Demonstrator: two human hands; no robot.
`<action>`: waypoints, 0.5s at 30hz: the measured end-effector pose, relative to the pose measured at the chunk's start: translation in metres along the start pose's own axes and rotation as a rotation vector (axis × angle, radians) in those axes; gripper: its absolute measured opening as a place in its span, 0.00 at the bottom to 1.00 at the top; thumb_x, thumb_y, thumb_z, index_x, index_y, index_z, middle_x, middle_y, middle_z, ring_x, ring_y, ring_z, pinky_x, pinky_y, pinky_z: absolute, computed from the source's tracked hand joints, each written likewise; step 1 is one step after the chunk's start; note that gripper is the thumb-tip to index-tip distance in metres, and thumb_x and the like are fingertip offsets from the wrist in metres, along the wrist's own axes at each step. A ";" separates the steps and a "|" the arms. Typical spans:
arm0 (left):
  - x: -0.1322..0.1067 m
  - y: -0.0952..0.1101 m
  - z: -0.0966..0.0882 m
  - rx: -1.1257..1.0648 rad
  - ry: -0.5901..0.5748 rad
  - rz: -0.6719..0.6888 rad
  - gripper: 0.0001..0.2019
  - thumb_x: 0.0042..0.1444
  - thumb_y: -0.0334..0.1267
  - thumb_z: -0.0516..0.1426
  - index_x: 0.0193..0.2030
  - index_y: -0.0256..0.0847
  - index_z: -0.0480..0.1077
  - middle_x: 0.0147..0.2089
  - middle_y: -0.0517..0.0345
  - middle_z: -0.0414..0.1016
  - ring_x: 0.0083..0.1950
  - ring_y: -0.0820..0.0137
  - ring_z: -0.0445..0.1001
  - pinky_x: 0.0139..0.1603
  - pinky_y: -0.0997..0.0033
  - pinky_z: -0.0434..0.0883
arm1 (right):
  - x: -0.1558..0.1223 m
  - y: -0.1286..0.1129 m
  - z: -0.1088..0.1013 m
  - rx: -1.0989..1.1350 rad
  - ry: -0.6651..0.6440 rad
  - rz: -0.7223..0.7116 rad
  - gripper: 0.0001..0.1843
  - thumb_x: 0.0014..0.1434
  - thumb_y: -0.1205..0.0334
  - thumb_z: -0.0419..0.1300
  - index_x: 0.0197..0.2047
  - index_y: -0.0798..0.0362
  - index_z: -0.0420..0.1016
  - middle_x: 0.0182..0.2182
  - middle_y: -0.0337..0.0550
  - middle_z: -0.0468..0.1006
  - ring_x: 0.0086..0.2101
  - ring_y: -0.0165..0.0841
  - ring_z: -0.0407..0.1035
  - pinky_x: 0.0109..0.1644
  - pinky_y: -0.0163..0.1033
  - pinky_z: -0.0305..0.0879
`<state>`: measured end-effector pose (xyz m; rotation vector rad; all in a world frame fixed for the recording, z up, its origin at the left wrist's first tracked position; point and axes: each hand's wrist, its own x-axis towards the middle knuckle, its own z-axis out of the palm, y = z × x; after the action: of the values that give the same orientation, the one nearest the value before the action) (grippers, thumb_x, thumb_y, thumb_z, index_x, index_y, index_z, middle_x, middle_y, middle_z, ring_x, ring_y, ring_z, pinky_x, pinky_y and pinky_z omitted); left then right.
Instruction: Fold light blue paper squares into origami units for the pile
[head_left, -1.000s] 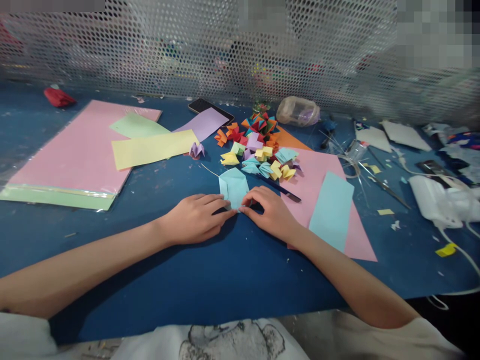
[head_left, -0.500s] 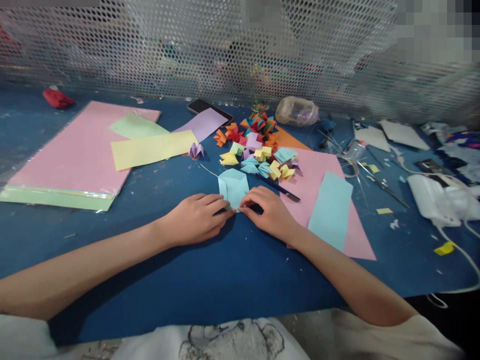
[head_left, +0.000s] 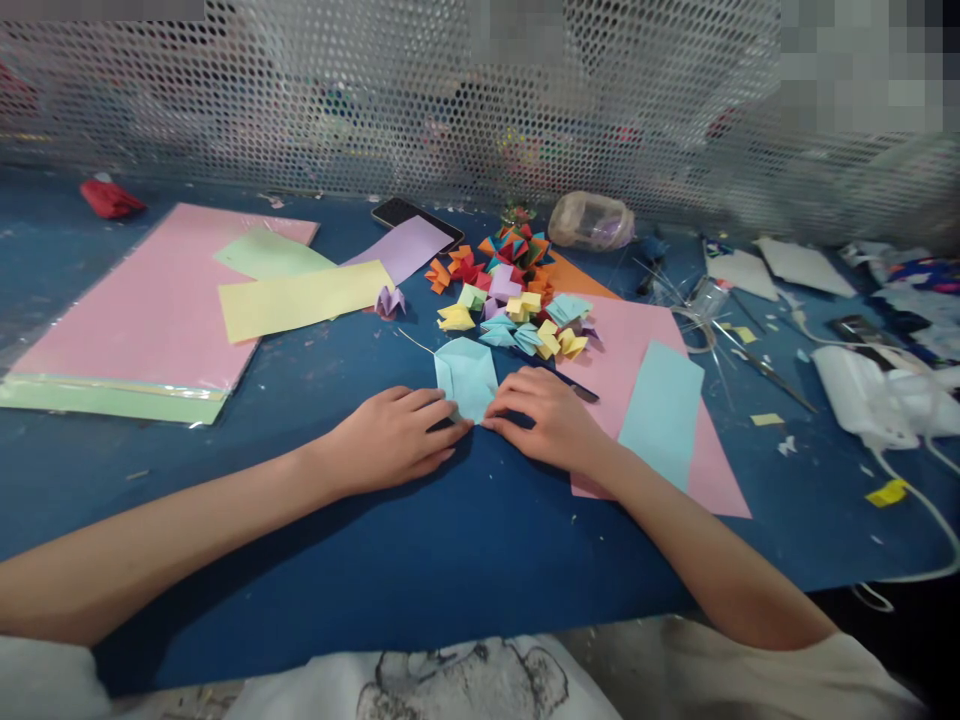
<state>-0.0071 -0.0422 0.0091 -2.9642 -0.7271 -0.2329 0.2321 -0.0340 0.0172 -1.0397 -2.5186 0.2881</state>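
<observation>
A light blue piece of folded paper (head_left: 466,372) lies on the blue table, its creases and turned-in flaps showing. My left hand (head_left: 405,435) grips its lower left side, fingers bent together over the edge. At the lower right corner, my right hand (head_left: 541,415) pinches the same paper between thumb and fingers. Just beyond it sits a pile of small folded paper pieces (head_left: 517,290) in orange, red, yellow, purple and blue. A purple folded piece (head_left: 390,301) stands apart to the left of the pile. A dark pen-like tool (head_left: 576,386) lies partly behind my right hand.
Left lies a plastic-wrapped stack of pink paper (head_left: 142,310) under a yellow strip (head_left: 300,300). Right are a pink sheet (head_left: 720,480), a light blue strip (head_left: 661,410), tweezers (head_left: 776,378) and a white corded device (head_left: 862,395). A phone (head_left: 409,215) and clear jar (head_left: 592,221) stand behind.
My right hand has shifted slightly, its fingers lying closer together at the paper's lower corner. My left hand and the folded paper stay nearly in place; the view moves a little.
</observation>
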 end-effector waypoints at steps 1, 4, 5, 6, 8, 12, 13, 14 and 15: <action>0.000 0.000 0.000 -0.002 -0.012 0.001 0.17 0.66 0.42 0.46 0.59 0.45 0.63 0.52 0.54 0.71 0.53 0.62 0.69 0.45 0.62 0.67 | 0.000 0.000 0.000 0.003 -0.001 0.012 0.05 0.58 0.62 0.61 0.31 0.53 0.75 0.30 0.42 0.75 0.32 0.33 0.65 0.38 0.41 0.58; 0.001 0.000 0.000 -0.015 -0.041 0.009 0.19 0.66 0.43 0.44 0.60 0.45 0.61 0.53 0.54 0.71 0.54 0.61 0.68 0.47 0.60 0.66 | 0.000 0.000 0.001 0.019 -0.004 0.048 0.04 0.56 0.64 0.61 0.30 0.54 0.75 0.28 0.42 0.75 0.32 0.33 0.65 0.37 0.40 0.58; 0.001 -0.001 0.000 -0.020 -0.047 0.012 0.19 0.67 0.43 0.44 0.61 0.45 0.61 0.53 0.54 0.70 0.54 0.60 0.68 0.48 0.60 0.65 | 0.000 -0.001 0.001 0.021 0.000 0.051 0.03 0.56 0.65 0.61 0.30 0.54 0.75 0.29 0.42 0.75 0.32 0.33 0.65 0.37 0.40 0.59; 0.001 -0.001 0.001 -0.023 -0.050 0.014 0.19 0.67 0.44 0.43 0.61 0.45 0.60 0.53 0.53 0.70 0.54 0.60 0.68 0.48 0.59 0.65 | 0.000 -0.001 0.001 0.021 0.009 0.047 0.03 0.55 0.65 0.61 0.31 0.54 0.75 0.29 0.42 0.75 0.32 0.33 0.65 0.37 0.40 0.59; 0.002 -0.001 0.000 -0.028 -0.055 0.013 0.19 0.67 0.44 0.43 0.61 0.46 0.60 0.53 0.53 0.70 0.54 0.60 0.68 0.49 0.59 0.65 | -0.001 -0.001 0.000 0.019 0.030 0.017 0.02 0.56 0.66 0.60 0.33 0.53 0.75 0.31 0.42 0.76 0.33 0.34 0.66 0.38 0.41 0.60; 0.002 -0.002 0.000 -0.048 -0.049 0.004 0.19 0.67 0.45 0.43 0.61 0.47 0.60 0.53 0.54 0.70 0.53 0.59 0.69 0.49 0.58 0.65 | -0.002 -0.002 0.000 -0.016 0.065 -0.132 0.05 0.59 0.64 0.58 0.40 0.54 0.73 0.34 0.44 0.78 0.36 0.35 0.69 0.40 0.41 0.62; 0.002 -0.003 0.000 -0.060 -0.040 0.003 0.18 0.66 0.45 0.43 0.60 0.47 0.61 0.53 0.54 0.70 0.53 0.60 0.69 0.49 0.58 0.66 | -0.003 -0.002 0.001 -0.037 0.061 -0.183 0.06 0.61 0.65 0.56 0.41 0.54 0.72 0.34 0.44 0.78 0.36 0.34 0.69 0.41 0.41 0.62; 0.002 -0.004 0.000 -0.074 -0.026 0.001 0.18 0.66 0.44 0.44 0.59 0.46 0.62 0.53 0.54 0.71 0.52 0.60 0.70 0.49 0.58 0.66 | -0.003 -0.002 0.001 -0.067 0.054 -0.232 0.06 0.62 0.65 0.55 0.42 0.54 0.72 0.34 0.44 0.78 0.36 0.34 0.69 0.41 0.41 0.62; 0.002 -0.004 0.001 -0.092 -0.006 -0.004 0.18 0.66 0.44 0.44 0.58 0.45 0.62 0.53 0.53 0.71 0.51 0.61 0.70 0.49 0.59 0.67 | -0.004 -0.002 0.002 -0.103 0.047 -0.277 0.07 0.63 0.66 0.54 0.42 0.55 0.71 0.33 0.44 0.78 0.35 0.33 0.69 0.41 0.41 0.63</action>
<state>-0.0075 -0.0376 0.0088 -3.0510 -0.7430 -0.2652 0.2322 -0.0383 0.0155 -0.7103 -2.6159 0.0534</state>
